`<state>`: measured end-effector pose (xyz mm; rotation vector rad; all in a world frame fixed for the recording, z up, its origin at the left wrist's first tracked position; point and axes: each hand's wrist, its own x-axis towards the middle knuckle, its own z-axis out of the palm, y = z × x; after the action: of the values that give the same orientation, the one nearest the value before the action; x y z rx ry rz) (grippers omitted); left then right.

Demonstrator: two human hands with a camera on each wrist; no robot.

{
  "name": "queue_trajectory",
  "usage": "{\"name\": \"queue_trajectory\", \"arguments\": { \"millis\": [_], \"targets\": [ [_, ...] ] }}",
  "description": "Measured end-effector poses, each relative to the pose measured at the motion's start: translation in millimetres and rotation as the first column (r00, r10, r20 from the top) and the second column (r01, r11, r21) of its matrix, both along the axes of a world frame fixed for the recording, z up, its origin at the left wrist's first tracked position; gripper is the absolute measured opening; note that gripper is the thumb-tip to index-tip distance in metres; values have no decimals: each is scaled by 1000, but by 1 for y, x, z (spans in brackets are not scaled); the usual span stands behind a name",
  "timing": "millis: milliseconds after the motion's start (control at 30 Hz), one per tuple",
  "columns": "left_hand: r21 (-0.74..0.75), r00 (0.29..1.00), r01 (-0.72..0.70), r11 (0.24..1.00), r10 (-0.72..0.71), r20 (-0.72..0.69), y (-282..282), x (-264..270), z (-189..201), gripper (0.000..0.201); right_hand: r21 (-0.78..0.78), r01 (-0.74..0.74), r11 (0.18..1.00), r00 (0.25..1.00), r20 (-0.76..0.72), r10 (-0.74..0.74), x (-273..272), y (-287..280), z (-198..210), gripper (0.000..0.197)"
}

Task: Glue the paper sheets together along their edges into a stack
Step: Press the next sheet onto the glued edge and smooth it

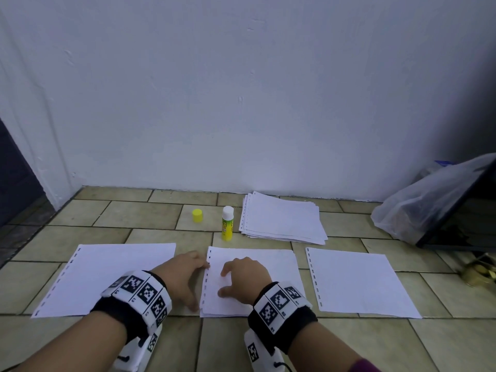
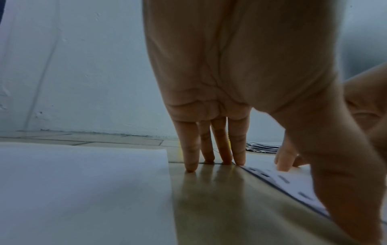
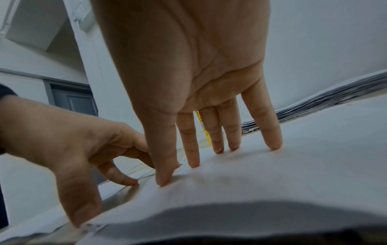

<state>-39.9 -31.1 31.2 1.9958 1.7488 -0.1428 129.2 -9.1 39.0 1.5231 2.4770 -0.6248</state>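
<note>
Squaring: we are pressing the right hand (image 1: 245,275), fingers flat, on the stack (image 1: 268,267)
Edge: we are butting the left hand (image 1: 182,275), fingers straight, against its punched left side

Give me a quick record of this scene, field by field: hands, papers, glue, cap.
left hand: fingertips on the floor at the middle stack's punched edge
right hand: fingers pressing on the middle stack
left sheet: flat, alone
right sheet: flat, alone
pile: by the wall
glue stick: upright, uncapped
cap: on the floor, left of the glue
</note>
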Motion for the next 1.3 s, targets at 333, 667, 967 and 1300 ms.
{"name": "queue_trajectory", "arguments": {
  "millis": [333,667,967,1300],
  "targets": [
    [0,999,-13,1000,13,39,-3,1,1,92,88,-103,991,987,131,91,-7,-3,-1,45],
    [4,1000,-8,1000,7,27,-6,4,2,106,83,-135,987,984,128,124,-6,-8,-2,67],
    [13,993,-47,999,45,110,-9,3,-1,113,23,-94,995,992,83,92,-2,-2,6,50],
    [39,999,-33,999,32,21,-10,6,-5,113,1,-105,995,993,60,104,2,1,-1,51]
  ]
}}
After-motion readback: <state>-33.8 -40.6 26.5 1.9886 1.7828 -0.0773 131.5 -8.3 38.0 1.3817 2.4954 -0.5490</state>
